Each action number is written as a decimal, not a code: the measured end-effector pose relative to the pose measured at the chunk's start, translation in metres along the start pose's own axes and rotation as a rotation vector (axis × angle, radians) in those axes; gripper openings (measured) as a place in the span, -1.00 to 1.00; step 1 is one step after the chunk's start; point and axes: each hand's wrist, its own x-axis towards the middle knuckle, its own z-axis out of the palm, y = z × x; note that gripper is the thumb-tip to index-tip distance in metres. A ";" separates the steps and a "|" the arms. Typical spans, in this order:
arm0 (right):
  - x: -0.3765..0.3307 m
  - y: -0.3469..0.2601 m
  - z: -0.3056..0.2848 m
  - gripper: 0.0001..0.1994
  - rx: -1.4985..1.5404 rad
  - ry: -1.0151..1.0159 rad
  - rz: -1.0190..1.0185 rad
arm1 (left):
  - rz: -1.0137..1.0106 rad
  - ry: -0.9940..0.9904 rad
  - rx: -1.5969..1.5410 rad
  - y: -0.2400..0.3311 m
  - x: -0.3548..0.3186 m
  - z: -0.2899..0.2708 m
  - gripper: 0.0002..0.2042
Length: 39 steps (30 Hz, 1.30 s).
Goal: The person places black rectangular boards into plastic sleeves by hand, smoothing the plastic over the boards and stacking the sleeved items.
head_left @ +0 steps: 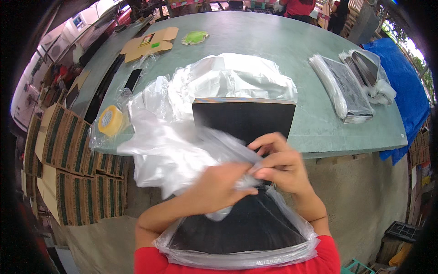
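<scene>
A clear plastic bag point(171, 157) bunches in front of me, partly blurred by motion. My right hand point(284, 165) pinches its edge between thumb and fingers. Beside it my left hand point(223, 181) grips the same plastic, its fingers partly hidden and blurred. Just beyond my hands, a stack of flat black sheets point(246, 119) lies at the table's near edge. Close to my body, below the hands, rests a black flat stack in clear plastic point(237, 223), its wrapping folded along the near side.
A pile of clear plastic bags point(232, 75) covers the middle of the green table point(310, 137). Tape roll point(111, 120), flattened cardboard point(150, 43) and green round item point(195, 37) lie leftward. Wrapped black packs point(344, 86) lie right, near blue tarp point(397, 82). Cartons point(68, 146) stack at left.
</scene>
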 end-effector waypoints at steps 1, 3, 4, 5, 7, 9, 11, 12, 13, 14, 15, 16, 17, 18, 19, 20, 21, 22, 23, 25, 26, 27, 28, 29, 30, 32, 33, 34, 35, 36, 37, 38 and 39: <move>0.004 -0.008 -0.002 -0.82 -0.048 0.050 -0.162 | -0.078 -0.346 0.217 -0.007 0.006 0.011 -0.68; 0.011 -0.035 0.001 -0.78 0.138 0.299 -0.163 | -0.046 -0.129 -0.118 -0.020 0.007 0.021 -0.77; 0.011 -0.032 0.001 -0.76 0.135 0.284 -0.098 | -0.032 -0.018 -0.238 -0.017 0.009 0.007 -0.78; 0.010 -0.029 0.001 -0.75 0.129 0.276 -0.024 | -0.026 0.090 -0.372 -0.014 0.010 -0.004 -0.79; 0.001 0.006 -0.004 -0.74 -0.067 -0.051 0.223 | -0.174 0.161 -0.631 -0.011 0.011 -0.013 -0.80; -0.001 0.037 -0.009 -0.76 0.574 -0.169 0.430 | -0.083 0.005 -0.369 -0.037 0.013 -0.006 -0.80; 0.004 0.059 -0.011 -0.75 1.238 -0.558 0.411 | -0.194 0.127 -0.708 -0.029 0.015 -0.011 -0.81; 0.007 0.057 -0.006 -0.75 1.360 -0.735 0.387 | -0.257 0.185 -0.879 -0.025 0.016 -0.014 -0.81; -0.001 0.044 0.010 -0.74 1.085 -0.839 0.329 | -0.318 0.178 -1.057 -0.019 0.014 -0.027 -0.81; -0.005 0.027 0.027 -0.73 0.807 -0.928 0.271 | -0.330 0.093 -1.105 -0.012 0.011 -0.035 -0.80; -0.006 0.019 0.036 -0.71 0.524 -1.013 0.214 | -0.337 0.019 -1.154 -0.008 0.005 -0.041 -0.79; -0.006 0.019 0.028 -0.72 0.568 -0.983 0.265 | -0.262 -0.178 -1.032 -0.015 0.002 -0.043 -0.80; -0.010 0.025 0.010 -0.73 0.801 -0.856 0.356 | -0.179 -0.363 -0.897 -0.023 -0.003 -0.046 -0.81; -0.016 0.028 -0.008 -0.74 0.945 -0.728 0.427 | -0.092 -0.556 -0.756 -0.030 -0.005 -0.049 -0.82; -0.021 0.025 -0.020 -0.75 0.920 -0.671 0.479 | -0.110 -0.537 -0.765 -0.032 -0.008 -0.058 -0.82; -0.019 0.025 -0.019 -0.72 0.681 -0.767 0.510 | -0.139 -0.515 -0.783 -0.038 -0.011 -0.065 -0.81; -0.015 0.025 -0.018 -0.69 0.438 -0.855 0.536 | -0.168 -0.491 -0.800 -0.041 -0.014 -0.067 -0.80; -0.012 0.025 -0.018 -0.66 0.193 -0.931 0.559 | -0.040 -0.318 -1.052 -0.032 -0.016 -0.064 -0.81; -0.009 0.025 -0.017 -0.62 -0.054 -0.998 0.576 | 0.047 -0.370 -1.083 -0.023 -0.017 -0.065 -0.82; -0.006 0.025 -0.016 -0.54 -0.560 -1.115 0.585 | 0.175 -0.625 -0.977 -0.013 -0.011 -0.067 -0.86; -0.017 0.035 -0.021 -0.58 -1.223 -1.129 0.345 | 0.252 -0.836 -0.829 -0.014 0.000 -0.067 -0.88; -0.025 0.039 -0.030 -0.60 -1.355 -1.082 0.233 | 0.174 -0.770 -0.309 -0.018 -0.008 -0.055 -0.87; -0.033 0.040 -0.043 -0.62 -1.482 -1.029 0.120 | 0.092 -0.672 0.204 -0.029 -0.023 -0.034 -0.86; -0.038 0.041 -0.048 -0.64 -1.605 -0.975 0.001 | 0.002 -0.540 0.706 -0.044 -0.031 -0.018 -0.85; -0.040 0.031 -0.035 -0.75 -1.594 -0.999 0.024 | -0.062 -0.615 0.786 -0.065 -0.031 -0.015 -0.87; -0.028 0.011 -0.012 -0.81 -1.451 -1.158 0.317 | -0.147 -0.736 0.884 -0.095 -0.031 -0.007 -0.88; -0.022 0.003 -0.005 -0.84 -1.365 -1.221 0.456 | -0.170 -0.788 0.910 -0.100 -0.037 0.000 -0.89; -0.013 -0.002 -0.021 -0.89 -1.329 -0.921 0.444 | -0.197 -0.839 0.934 -0.101 -0.044 0.005 -0.89; -0.006 -0.004 -0.036 -0.85 -1.088 -0.377 0.346 | -0.086 -0.758 0.706 -0.095 -0.049 0.009 -0.90; 0.003 -0.002 -0.051 -0.80 -0.923 -0.045 0.456 | 0.033 -0.677 0.476 -0.087 -0.050 0.014 -0.90; 0.004 0.003 -0.073 -0.76 -0.943 0.257 0.331 | 0.155 -0.587 0.253 -0.075 -0.052 0.013 -0.89; 0.001 0.014 -0.090 -0.71 -0.955 0.569 0.211 | -0.035 -0.417 0.123 -0.054 -0.043 -0.007 -0.88; -0.002 0.022 -0.086 -0.70 -0.955 0.508 0.234 | -0.227 -0.243 -0.009 -0.042 -0.032 -0.031 -0.86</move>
